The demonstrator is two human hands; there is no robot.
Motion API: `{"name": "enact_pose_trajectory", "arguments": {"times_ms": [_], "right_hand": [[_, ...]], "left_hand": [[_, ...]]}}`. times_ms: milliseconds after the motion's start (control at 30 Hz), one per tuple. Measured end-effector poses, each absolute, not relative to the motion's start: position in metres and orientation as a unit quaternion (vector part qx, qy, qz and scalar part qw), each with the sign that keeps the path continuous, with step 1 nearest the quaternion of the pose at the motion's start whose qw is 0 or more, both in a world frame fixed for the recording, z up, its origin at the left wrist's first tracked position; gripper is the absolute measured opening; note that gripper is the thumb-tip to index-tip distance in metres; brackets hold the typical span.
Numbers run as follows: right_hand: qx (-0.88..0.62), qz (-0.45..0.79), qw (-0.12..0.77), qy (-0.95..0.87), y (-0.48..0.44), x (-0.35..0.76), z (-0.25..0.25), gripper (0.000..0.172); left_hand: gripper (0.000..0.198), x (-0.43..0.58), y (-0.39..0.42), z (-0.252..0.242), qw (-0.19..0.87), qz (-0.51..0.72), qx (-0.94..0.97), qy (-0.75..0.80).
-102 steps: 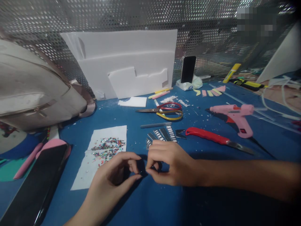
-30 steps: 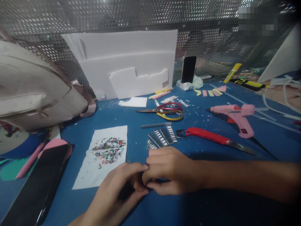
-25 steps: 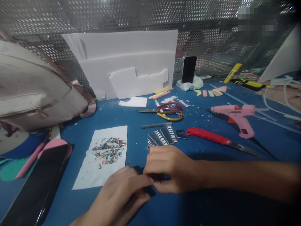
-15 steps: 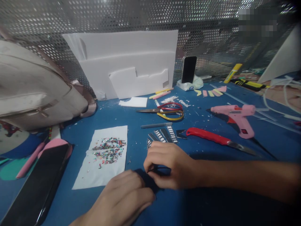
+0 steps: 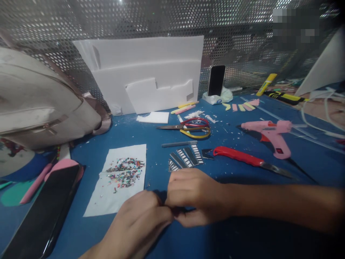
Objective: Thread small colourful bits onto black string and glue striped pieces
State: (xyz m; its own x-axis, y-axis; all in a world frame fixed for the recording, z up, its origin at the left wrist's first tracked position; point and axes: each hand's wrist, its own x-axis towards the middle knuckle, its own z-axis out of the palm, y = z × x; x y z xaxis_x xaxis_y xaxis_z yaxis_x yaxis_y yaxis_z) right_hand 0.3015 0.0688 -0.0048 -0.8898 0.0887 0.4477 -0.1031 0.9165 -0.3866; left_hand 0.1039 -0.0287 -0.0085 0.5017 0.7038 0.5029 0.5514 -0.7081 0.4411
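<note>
Low in the middle, my left hand (image 5: 136, 221) and my right hand (image 5: 195, 196) meet fingertip to fingertip just above the blue table. Both are closed in a pinch. Something dark and thin shows under the right fingers, but I cannot make out what it is. Just beyond the right hand lie several small black and black-and-white striped strips (image 5: 185, 158), fanned side by side. A white sheet (image 5: 99, 201) bearing loose multicoloured sequin-like bits (image 5: 126, 172) lies beside the left hand.
Red-handled cutter (image 5: 237, 155), pink glue gun (image 5: 269, 129) and scissors (image 5: 185, 127) lie beyond the hands. A black phone (image 5: 43, 212) and pale backpack (image 5: 40, 100) are at left. White foam boards (image 5: 145, 54) lean against the mesh, beside an upright phone (image 5: 216, 81).
My right hand has come slightly nearer to me and its fingers have drawn together. My left hand has shifted slightly up; the fingertips now touch.
</note>
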Motion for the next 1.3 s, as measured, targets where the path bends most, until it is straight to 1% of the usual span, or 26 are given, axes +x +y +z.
{"name": "enact_pose_trajectory", "arguments": {"times_ms": [167, 333, 400, 567, 700, 767, 900, 967, 1133, 1167, 1233, 1267, 1300], "right_hand": [[0.001, 0.198, 0.230, -0.953, 0.070, 0.303, -0.001, 0.015], [0.000, 0.210, 0.240, -0.948, 0.070, 0.305, 0.001, 0.015], [-0.003, 0.209, 0.245, -0.947, 0.070, 0.305, 0.000, 0.017], [-0.011, 0.202, 0.255, -0.945, 0.071, 0.304, -0.006, 0.021], [-0.036, 0.209, 0.255, -0.943, 0.072, 0.304, -0.010, 0.024], [-0.048, 0.216, 0.252, -0.942, 0.072, 0.304, -0.010, 0.023], [-0.050, 0.231, 0.259, -0.937, 0.072, 0.304, -0.007, 0.021], [-0.048, 0.241, 0.261, -0.933, 0.072, 0.304, -0.006, 0.019], [-0.055, 0.279, 0.244, -0.927, 0.071, 0.304, -0.005, 0.009], [-0.058, 0.284, 0.246, -0.925, 0.071, 0.304, -0.005, 0.008], [-0.061, 0.294, 0.246, -0.922, 0.071, 0.305, -0.005, 0.007], [-0.061, 0.300, 0.241, -0.921, 0.071, 0.305, -0.004, 0.007], [-0.059, 0.306, 0.234, -0.921, 0.071, 0.305, -0.004, 0.008]], "left_hand": [[0.008, 0.104, -0.031, -0.006, 0.127, 0.340, 0.843, 0.398], [0.008, 0.102, -0.030, -0.005, 0.134, 0.337, 0.845, 0.392], [0.011, 0.102, -0.030, -0.005, 0.129, 0.328, 0.859, 0.372], [0.028, 0.106, -0.028, 0.004, 0.117, 0.305, 0.891, 0.317], [0.035, 0.106, -0.026, 0.009, 0.116, 0.281, 0.902, 0.308], [0.037, 0.104, -0.025, 0.009, 0.114, 0.281, 0.902, 0.308], [0.034, 0.102, -0.026, 0.007, 0.109, 0.281, 0.894, 0.331], [0.034, 0.105, -0.029, 0.007, 0.091, 0.266, 0.896, 0.344], [0.033, 0.113, -0.035, 0.013, 0.014, 0.238, 0.937, 0.254], [0.033, 0.110, -0.035, 0.016, 0.009, 0.235, 0.937, 0.259], [0.034, 0.095, -0.029, 0.027, -0.001, 0.275, 0.904, 0.326], [0.031, 0.083, -0.023, 0.033, -0.009, 0.288, 0.889, 0.356], [0.024, 0.069, -0.017, 0.040, -0.016, 0.304, 0.861, 0.409]]}}
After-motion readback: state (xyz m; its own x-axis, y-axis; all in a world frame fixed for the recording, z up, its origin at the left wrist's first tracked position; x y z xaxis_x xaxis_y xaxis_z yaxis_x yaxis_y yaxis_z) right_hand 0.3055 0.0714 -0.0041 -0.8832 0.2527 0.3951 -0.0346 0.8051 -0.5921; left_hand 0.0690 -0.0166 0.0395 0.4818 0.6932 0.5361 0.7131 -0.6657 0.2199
